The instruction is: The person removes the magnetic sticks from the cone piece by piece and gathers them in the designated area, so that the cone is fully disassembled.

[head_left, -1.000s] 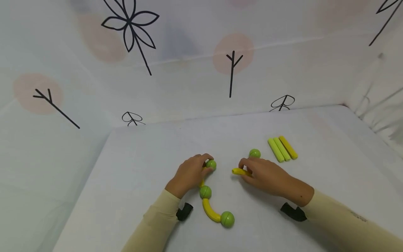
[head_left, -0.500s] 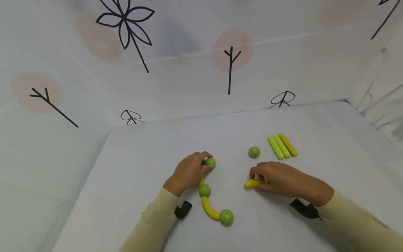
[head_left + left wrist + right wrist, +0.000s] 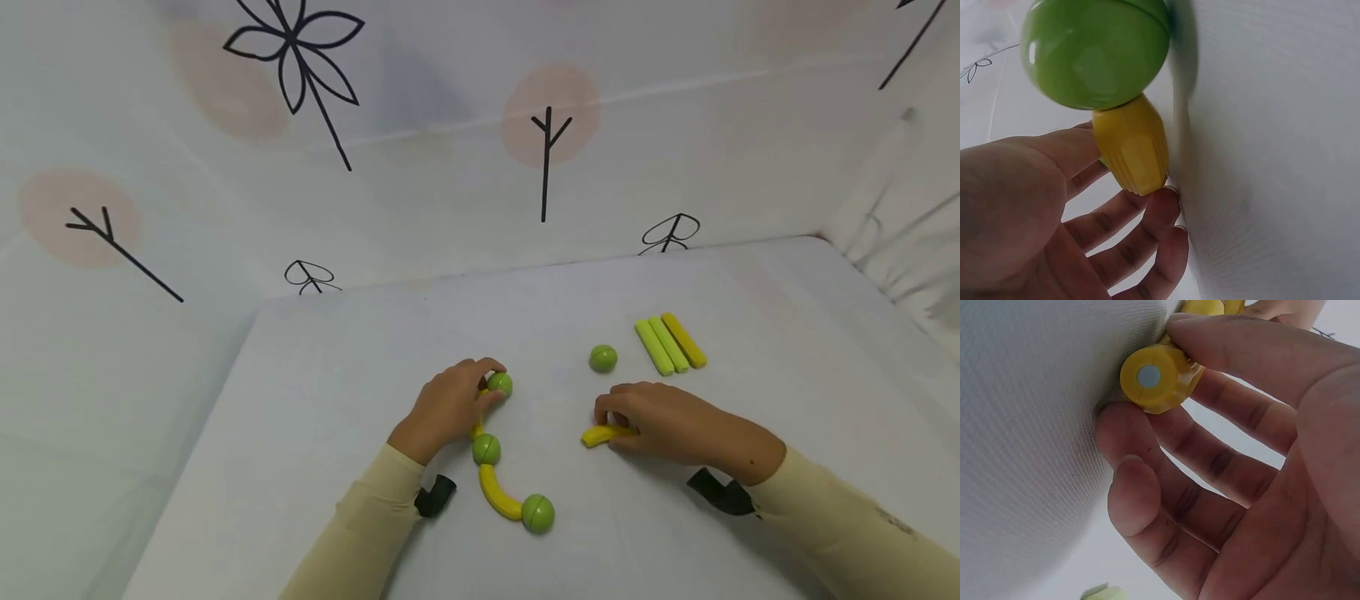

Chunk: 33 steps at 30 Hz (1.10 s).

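A chain of green balls and curved yellow pieces lies on the table; its near yellow piece (image 3: pixel 497 493) joins the lowest ball (image 3: pixel 537 513) to the middle ball (image 3: pixel 486 449). At its upper end my left hand (image 3: pixel 446 408) holds the top green ball (image 3: pixel 500 384) between thumb and fingers, partly covering another yellow piece (image 3: pixel 477 428). To the right, my right hand (image 3: pixel 662 425) pinches a separate yellow piece (image 3: pixel 604 435) at table level. The right wrist view shows a pale round spot in the end of this yellow piece (image 3: pixel 1159 378).
Behind my right hand sits a loose green ball (image 3: pixel 603 358). Farther right, two light green sticks (image 3: pixel 654 347) and a yellow stick (image 3: pixel 684 340) lie side by side. A patterned cloth (image 3: pixel 420 183) rises behind the white table (image 3: pixel 337 350).
My right hand has moved right and nearer with its yellow piece, away from the chain, uncovering the loose green ball. My left hand keeps its hold on the top ball.
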Available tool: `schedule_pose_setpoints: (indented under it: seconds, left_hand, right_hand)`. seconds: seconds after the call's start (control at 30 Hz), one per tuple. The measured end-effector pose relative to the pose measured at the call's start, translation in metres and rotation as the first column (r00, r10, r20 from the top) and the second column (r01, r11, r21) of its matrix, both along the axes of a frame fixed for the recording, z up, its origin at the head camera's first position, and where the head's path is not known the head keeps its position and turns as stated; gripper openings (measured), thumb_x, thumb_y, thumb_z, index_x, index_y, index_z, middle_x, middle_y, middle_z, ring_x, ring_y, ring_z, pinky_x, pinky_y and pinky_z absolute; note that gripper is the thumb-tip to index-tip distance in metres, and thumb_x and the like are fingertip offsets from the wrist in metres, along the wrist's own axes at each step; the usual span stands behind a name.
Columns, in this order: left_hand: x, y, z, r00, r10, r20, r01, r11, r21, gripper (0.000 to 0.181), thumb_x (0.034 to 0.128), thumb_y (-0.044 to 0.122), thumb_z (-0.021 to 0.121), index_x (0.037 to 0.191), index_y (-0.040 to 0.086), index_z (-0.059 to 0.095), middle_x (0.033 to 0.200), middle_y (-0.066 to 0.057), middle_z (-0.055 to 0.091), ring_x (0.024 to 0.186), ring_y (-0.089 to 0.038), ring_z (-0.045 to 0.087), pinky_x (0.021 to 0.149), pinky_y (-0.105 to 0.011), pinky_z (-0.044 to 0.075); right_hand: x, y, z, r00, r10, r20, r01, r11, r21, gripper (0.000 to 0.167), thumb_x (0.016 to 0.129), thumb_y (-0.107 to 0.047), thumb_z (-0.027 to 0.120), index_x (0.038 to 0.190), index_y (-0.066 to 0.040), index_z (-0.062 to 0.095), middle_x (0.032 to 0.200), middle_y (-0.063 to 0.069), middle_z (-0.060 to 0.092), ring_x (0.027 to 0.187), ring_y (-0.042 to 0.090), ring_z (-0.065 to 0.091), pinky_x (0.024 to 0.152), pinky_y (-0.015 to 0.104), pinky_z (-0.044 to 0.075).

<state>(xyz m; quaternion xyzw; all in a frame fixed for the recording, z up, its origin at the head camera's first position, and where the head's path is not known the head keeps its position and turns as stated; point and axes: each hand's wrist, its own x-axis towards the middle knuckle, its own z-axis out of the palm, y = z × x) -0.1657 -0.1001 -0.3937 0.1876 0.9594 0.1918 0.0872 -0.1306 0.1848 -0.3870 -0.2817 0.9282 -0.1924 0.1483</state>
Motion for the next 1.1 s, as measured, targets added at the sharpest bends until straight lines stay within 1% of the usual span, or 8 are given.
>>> schedule_pose_setpoints:
  seconds: [0.33,0.47,0.6,0.7,0.8,0.93,1.0,1.1]
  left_hand:
    - [-0.001,-0.001,-0.002,1.000,0.002,-0.002,-0.002,1.000,-0.003,0.036,0.0953,0.034,0.069,0.129,0.023,0.063,0.097,0.002,0.064,0.078,-0.012,0.055,0.067,-0.028,0.047]
    - [-0.002,-0.002,-0.002,1.000,-0.003,-0.002,0.003,1.000,-0.010,0.038,0.0957,0.035,0.068,0.131,0.024,0.062,0.097,0.002,0.064,0.078,-0.012,0.055,0.067,-0.028,0.047]
    - [-0.001,-0.003,0.002,1.000,0.009,0.001,-0.009,0.998,-0.057,0.045,0.0950,0.039,0.068,0.136,0.023,0.058,0.102,-0.001,0.064,0.079,-0.012,0.057,0.066,-0.028,0.048]
    - [0.001,-0.006,0.007,0.999,0.045,-0.001,-0.045,0.994,-0.103,0.050,0.0920,0.044,0.071,0.134,0.019,0.058,0.105,-0.003,0.063,0.074,-0.015,0.056,0.061,-0.029,0.046]
    - [0.002,-0.008,0.011,0.998,0.068,0.012,-0.065,0.989,-0.132,0.049,0.0899,0.045,0.072,0.127,0.015,0.060,0.095,-0.003,0.063,0.068,-0.016,0.052,0.056,-0.029,0.042]
    - [0.001,-0.009,0.009,0.997,0.057,0.058,-0.048,0.988,-0.148,0.040,0.0916,0.041,0.071,0.119,0.013,0.062,0.080,0.001,0.060,0.065,-0.015,0.051,0.056,-0.028,0.040]
    - [0.001,-0.009,0.007,0.996,0.051,0.071,-0.040,0.988,-0.148,0.034,0.0927,0.036,0.069,0.117,0.012,0.063,0.081,0.003,0.061,0.065,-0.014,0.052,0.056,-0.028,0.040]
    - [0.000,-0.008,0.006,0.996,0.047,0.071,-0.037,0.989,-0.140,0.028,0.0934,0.030,0.068,0.114,0.012,0.064,0.085,0.002,0.063,0.066,-0.014,0.053,0.057,-0.028,0.042]
  right_hand:
    - [0.000,-0.001,-0.001,1.000,-0.008,-0.007,0.008,1.000,0.003,0.017,0.084,-0.016,0.080,0.096,-0.022,0.069,0.079,-0.012,0.054,0.068,0.003,0.045,0.062,0.020,0.041]
    - [0.000,-0.001,-0.002,1.000,-0.019,0.005,0.019,1.000,0.005,0.018,0.084,-0.016,0.080,0.097,-0.021,0.069,0.079,-0.012,0.053,0.067,0.004,0.045,0.061,0.020,0.041]
    - [0.000,-0.001,0.000,0.999,-0.019,0.033,0.019,1.000,0.003,0.019,0.084,-0.019,0.081,0.099,-0.022,0.069,0.080,-0.012,0.054,0.069,0.004,0.047,0.062,0.020,0.042]
    - [0.000,-0.001,0.003,0.999,-0.019,0.038,0.020,1.000,-0.001,0.019,0.085,-0.023,0.080,0.100,-0.023,0.069,0.081,-0.012,0.056,0.069,0.004,0.048,0.062,0.020,0.043]
    - [0.000,-0.001,0.005,0.999,-0.032,0.007,0.032,0.999,0.004,0.019,0.086,-0.029,0.078,0.101,-0.023,0.069,0.083,-0.011,0.057,0.068,0.004,0.048,0.061,0.020,0.043]
    - [0.000,-0.005,0.006,0.997,-0.061,-0.050,0.061,0.998,0.008,0.020,0.088,-0.034,0.076,0.102,-0.022,0.069,0.084,-0.010,0.059,0.067,0.004,0.048,0.060,0.021,0.042]
    - [0.000,-0.007,0.008,0.994,-0.076,-0.080,0.076,0.997,-0.007,0.020,0.089,-0.033,0.076,0.102,-0.020,0.069,0.085,-0.009,0.060,0.066,0.004,0.048,0.059,0.021,0.042]
    - [-0.002,-0.011,0.013,0.987,-0.110,-0.114,0.106,0.994,-0.038,0.019,0.090,-0.030,0.074,0.104,-0.019,0.069,0.085,-0.008,0.060,0.066,0.005,0.047,0.057,0.021,0.042]
